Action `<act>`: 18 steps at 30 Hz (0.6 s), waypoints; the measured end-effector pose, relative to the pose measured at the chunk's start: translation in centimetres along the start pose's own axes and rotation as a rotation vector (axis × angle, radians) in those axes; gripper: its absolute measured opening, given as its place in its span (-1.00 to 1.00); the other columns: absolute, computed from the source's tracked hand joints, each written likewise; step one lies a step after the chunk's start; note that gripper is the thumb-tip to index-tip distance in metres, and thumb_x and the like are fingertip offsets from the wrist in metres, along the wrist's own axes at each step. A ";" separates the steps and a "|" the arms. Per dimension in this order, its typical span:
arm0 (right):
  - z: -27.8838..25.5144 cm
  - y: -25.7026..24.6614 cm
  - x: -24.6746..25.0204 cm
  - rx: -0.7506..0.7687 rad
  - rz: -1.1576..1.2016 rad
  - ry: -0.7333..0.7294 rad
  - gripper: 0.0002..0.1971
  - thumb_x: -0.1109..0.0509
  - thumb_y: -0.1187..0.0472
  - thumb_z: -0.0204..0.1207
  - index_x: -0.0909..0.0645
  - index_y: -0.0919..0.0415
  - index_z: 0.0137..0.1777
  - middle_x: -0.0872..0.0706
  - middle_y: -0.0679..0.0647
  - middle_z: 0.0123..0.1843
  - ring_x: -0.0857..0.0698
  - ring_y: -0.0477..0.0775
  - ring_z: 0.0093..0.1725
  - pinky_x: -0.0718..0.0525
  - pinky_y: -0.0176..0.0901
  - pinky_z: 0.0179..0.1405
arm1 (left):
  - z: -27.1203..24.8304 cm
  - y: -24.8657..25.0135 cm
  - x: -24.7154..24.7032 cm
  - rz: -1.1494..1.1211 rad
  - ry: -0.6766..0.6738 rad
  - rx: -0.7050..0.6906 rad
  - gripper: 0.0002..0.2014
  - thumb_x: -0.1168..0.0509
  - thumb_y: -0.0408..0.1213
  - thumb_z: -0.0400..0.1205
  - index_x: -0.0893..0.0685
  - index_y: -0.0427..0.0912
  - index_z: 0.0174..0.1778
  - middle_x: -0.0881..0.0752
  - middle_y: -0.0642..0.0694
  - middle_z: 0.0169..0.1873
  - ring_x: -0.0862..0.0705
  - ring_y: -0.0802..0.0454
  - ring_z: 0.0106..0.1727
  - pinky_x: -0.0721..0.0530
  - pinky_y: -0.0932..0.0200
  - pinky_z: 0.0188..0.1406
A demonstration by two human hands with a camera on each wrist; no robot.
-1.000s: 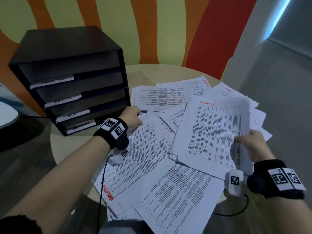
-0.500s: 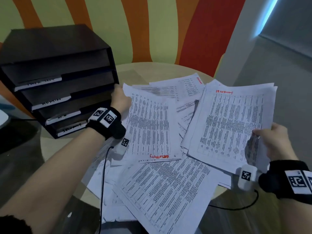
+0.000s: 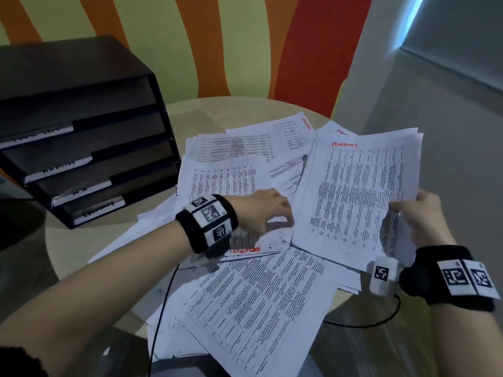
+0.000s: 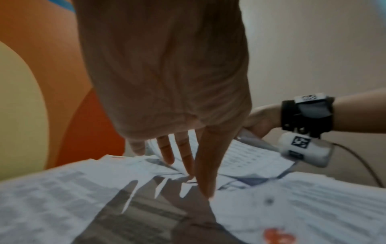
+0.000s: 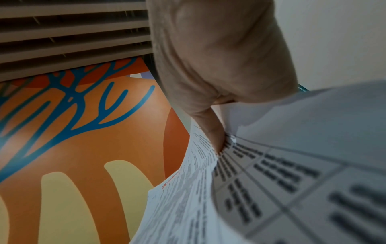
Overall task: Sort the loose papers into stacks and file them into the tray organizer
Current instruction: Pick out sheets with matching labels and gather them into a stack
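Observation:
Loose printed papers (image 3: 253, 297) with red handwritten labels lie scattered over the round table (image 3: 190, 115). My right hand (image 3: 420, 213) grips a stack of sheets (image 3: 356, 194) by its right edge, raised above the pile; the thumb (image 5: 213, 132) presses on the top page (image 5: 271, 189). My left hand (image 3: 266, 210) reaches over the middle of the pile with straight, spread fingers (image 4: 204, 165), fingertips touching a sheet (image 4: 62, 189) just left of the held stack. The black tray organizer (image 3: 81, 137) with several labelled shelves stands at the left of the table.
A striped orange, yellow and red wall (image 3: 217, 44) rises behind the table. A grey floor (image 3: 449, 118) lies to the right. A black cable (image 3: 163, 308) hangs from my left wrist over the table's front edge.
My left hand has come away from the organizer side, let go of the sheet it held, and moved right over the pile. The right hand still holds its stack.

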State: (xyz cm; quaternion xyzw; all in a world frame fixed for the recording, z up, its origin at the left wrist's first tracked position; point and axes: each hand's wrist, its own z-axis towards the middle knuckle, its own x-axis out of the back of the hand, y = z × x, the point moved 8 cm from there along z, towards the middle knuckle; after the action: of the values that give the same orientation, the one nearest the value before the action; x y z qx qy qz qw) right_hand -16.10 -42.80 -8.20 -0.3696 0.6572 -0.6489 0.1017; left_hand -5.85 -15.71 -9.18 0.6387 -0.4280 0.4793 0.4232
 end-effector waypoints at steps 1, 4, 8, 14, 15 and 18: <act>0.0 0.0 0.0 -0.002 -0.002 -0.001 -0.64 -0.33 0.52 0.56 -0.56 0.42 0.36 -0.66 0.25 0.12 -0.63 0.26 0.09 -0.56 0.12 0.17 | 0.4 0.2 -0.7 0.008 -0.030 -0.004 -0.73 -0.19 -0.07 0.74 -0.57 0.12 0.36 -0.54 0.01 0.33 -0.40 -0.04 0.32 -0.45 -0.05 0.32; -0.1 0.0 0.1 0.001 -0.003 -0.007 -0.66 -0.32 0.52 0.57 -0.56 0.43 0.35 -0.65 0.24 0.11 -0.61 0.23 0.06 -0.51 0.01 0.09 | 0.6 0.3 -1.4 0.057 -0.079 -0.006 -0.66 -0.31 -0.24 0.64 -0.51 0.15 0.30 -0.48 0.04 0.30 -0.36 -0.02 0.25 -0.43 -0.03 0.34; -0.2 0.0 0.1 0.008 0.001 -0.017 -0.65 -0.32 0.52 0.58 -0.55 0.45 0.36 -0.65 0.25 0.10 -0.61 0.20 0.06 -0.49 -0.02 0.08 | 0.5 0.1 -1.3 0.115 -0.071 -0.008 -0.81 -0.23 -0.26 0.66 -0.52 0.10 0.14 -0.50 0.07 0.19 -0.40 0.00 0.21 -0.26 -0.12 0.53; -0.3 -0.4 0.3 0.030 -0.009 -0.024 -0.68 -0.32 0.53 0.56 -0.58 0.42 0.32 -0.66 0.24 0.09 -0.62 0.21 0.06 -0.50 -0.02 0.07 | 0.3 0.1 -0.7 0.222 -0.139 0.023 -0.67 -0.37 -0.37 0.48 -0.52 0.02 0.10 -0.60 0.09 0.02 -0.39 0.02 0.11 -0.19 -0.06 0.54; -0.3 -0.5 0.3 0.034 -0.016 -0.023 -0.69 -0.33 0.53 0.56 -0.59 0.40 0.29 -0.66 0.24 0.09 -0.63 0.21 0.05 -0.52 -0.01 0.06 | 0.2 0.0 -0.6 0.228 -0.140 0.018 -0.70 -0.38 -0.32 0.50 -0.56 0.03 0.11 -0.63 0.08 0.03 -0.39 0.01 0.12 -0.21 -0.04 0.53; -0.3 -0.5 0.3 0.041 -0.023 -0.021 -0.71 -0.32 0.53 0.56 -0.62 0.35 0.24 -0.67 0.23 0.06 -0.63 0.21 0.03 -0.55 0.06 0.08 | -0.1 -0.5 -0.4 0.291 -0.153 0.015 -0.69 -0.42 -0.12 0.51 -0.66 0.03 0.18 -0.56 0.03 0.20 -0.38 -0.05 0.32 -0.15 0.01 0.56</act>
State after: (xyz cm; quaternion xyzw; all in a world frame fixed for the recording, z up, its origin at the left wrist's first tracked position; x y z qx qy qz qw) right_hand -16.31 -42.67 -7.59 -0.3819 0.6383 -0.6595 0.1086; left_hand -5.49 -15.44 -9.61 0.6078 -0.5434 0.4885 0.3108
